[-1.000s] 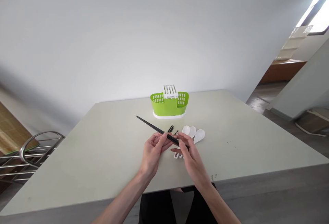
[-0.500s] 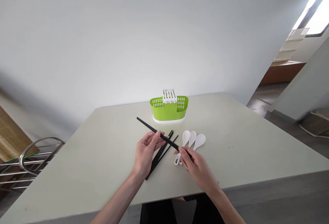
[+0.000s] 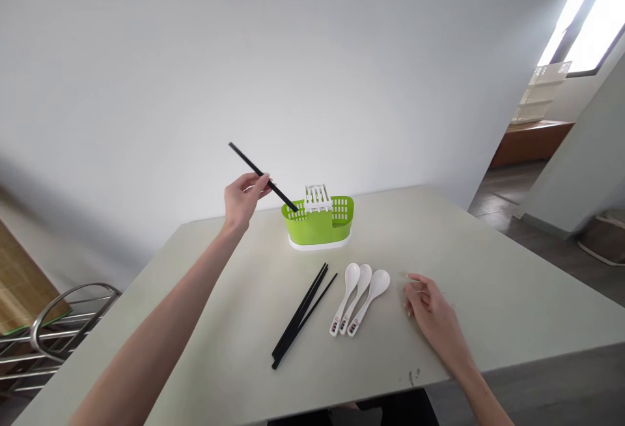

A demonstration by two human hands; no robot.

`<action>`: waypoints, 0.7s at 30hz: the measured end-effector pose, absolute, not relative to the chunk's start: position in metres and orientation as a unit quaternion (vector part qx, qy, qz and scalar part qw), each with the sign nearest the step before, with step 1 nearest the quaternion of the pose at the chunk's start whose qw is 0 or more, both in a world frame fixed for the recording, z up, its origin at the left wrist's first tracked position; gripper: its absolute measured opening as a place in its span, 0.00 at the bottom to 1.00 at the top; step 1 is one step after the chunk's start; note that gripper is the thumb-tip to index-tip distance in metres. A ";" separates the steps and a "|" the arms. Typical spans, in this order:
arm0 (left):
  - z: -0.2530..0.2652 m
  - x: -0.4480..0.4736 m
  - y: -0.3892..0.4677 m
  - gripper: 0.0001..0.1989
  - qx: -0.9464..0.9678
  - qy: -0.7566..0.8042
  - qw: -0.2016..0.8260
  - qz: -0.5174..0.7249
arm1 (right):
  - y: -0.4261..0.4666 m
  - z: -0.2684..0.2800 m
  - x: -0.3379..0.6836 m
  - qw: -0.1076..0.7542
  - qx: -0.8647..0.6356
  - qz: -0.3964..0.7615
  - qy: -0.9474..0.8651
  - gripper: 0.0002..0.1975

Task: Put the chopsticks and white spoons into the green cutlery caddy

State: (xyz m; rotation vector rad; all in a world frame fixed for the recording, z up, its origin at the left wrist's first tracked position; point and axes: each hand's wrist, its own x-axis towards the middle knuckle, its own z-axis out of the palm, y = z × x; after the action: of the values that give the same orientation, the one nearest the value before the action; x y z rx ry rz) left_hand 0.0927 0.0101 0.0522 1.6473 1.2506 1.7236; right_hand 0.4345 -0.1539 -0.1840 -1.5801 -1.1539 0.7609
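My left hand [image 3: 245, 199] is raised at the left of the green cutlery basket [image 3: 319, 227], its fingers pinched on black chopsticks [image 3: 247, 160]. These chopsticks slant down to the right, their lower end at the basket's left compartment. Whether that end touches the basket I cannot tell. On the table, more black chopsticks [image 3: 299, 322] lie in a loose bundle. Three white spoons [image 3: 374, 291] lie to their right, handles toward me. My right hand [image 3: 432, 312] rests by the table's right side, beside the spoons, holding nothing, with fingers loosely bent and partly apart.
The pale table [image 3: 219, 348] stands against a white wall [image 3: 244, 55]. A white slatted piece [image 3: 318, 198] sits over the basket's middle. At the left edge is a metal rack [image 3: 46, 328]. The floor [image 3: 527, 185] shows beyond the table on the right.
My left hand has carried the chopsticks up and forward to the basket's left side. My right hand has let go of them and moved right, uncovering the spoons' handles.
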 end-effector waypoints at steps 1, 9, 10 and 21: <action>0.050 0.097 0.023 0.19 0.610 0.468 0.219 0.601 | -0.155 -0.186 0.434 0.493 -0.654 0.312 -0.481 0.27; 0.013 0.120 0.092 0.16 0.673 0.581 0.136 0.437 | -0.156 -0.186 0.427 0.469 -0.636 0.313 -0.527 0.24; 0.009 0.121 0.097 0.16 0.675 0.590 0.133 0.423 | -0.156 -0.186 0.427 0.470 -0.634 0.311 -0.529 0.23; -0.016 0.118 0.122 0.14 0.692 0.610 0.140 0.358 | -0.154 -0.181 0.424 0.480 -0.642 0.300 -0.517 0.21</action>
State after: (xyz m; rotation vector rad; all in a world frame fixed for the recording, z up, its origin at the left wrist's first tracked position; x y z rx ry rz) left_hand 0.1184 0.1224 -0.0156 2.0007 1.7635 1.0347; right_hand 0.4242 -0.1544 -0.1813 -1.5674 -1.2621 0.7314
